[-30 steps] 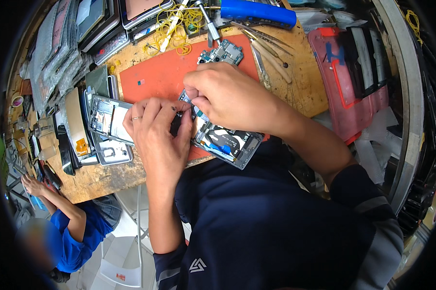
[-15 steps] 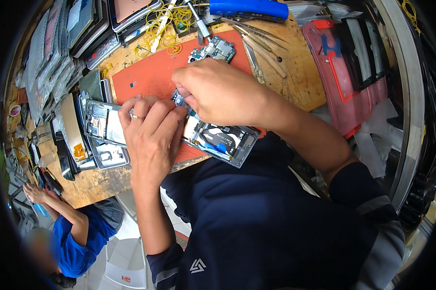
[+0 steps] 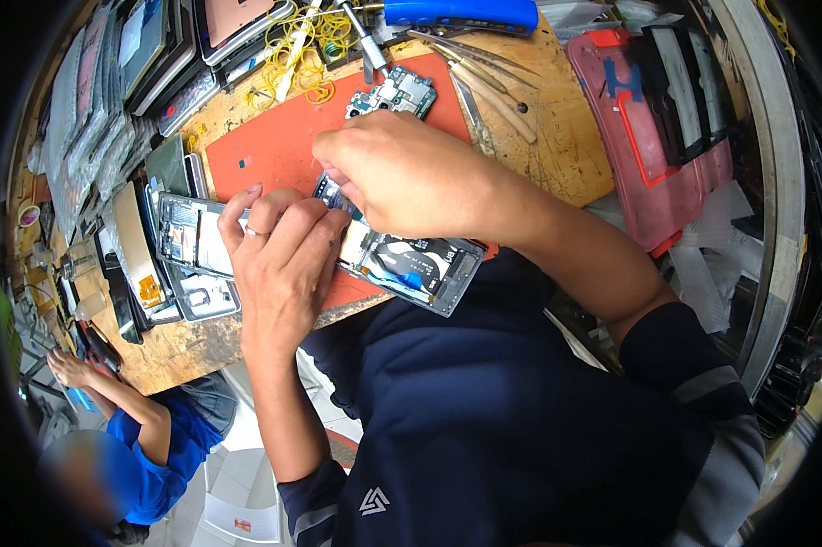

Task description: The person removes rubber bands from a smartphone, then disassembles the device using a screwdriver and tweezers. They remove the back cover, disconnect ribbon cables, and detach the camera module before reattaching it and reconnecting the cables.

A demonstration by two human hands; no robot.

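An opened phone (image 3: 443,284), its dark battery and a blue strip exposed, slants from between my hands over the mat's near edge. My left hand (image 3: 283,251) curls over its inner end, fingers closed, with the thumb hidden. From under that hand's other side, a metal phone frame (image 3: 188,232) sticks out to the left; whether the two pieces join is hidden. A small circuit board (image 3: 332,191) shows between my fingertips. My right hand (image 3: 402,173) is closed in a pinch above this board, and what it pinches is hidden. Beyond it lies a larger phone circuit board (image 3: 402,94).
The orange mat (image 3: 274,137) covers part of a worn wooden bench. Tweezers and thin tools (image 3: 498,100), yellow rubber bands (image 3: 311,55) and a blue tool (image 3: 461,14) lie farther back. Stacked phone parts (image 3: 138,246) crowd the left. A person in blue (image 3: 165,447) sits lower left.
The view has shifted slightly. My right fingertips have moved a little left over the small board, more of which now shows. My left hand keeps its hold.
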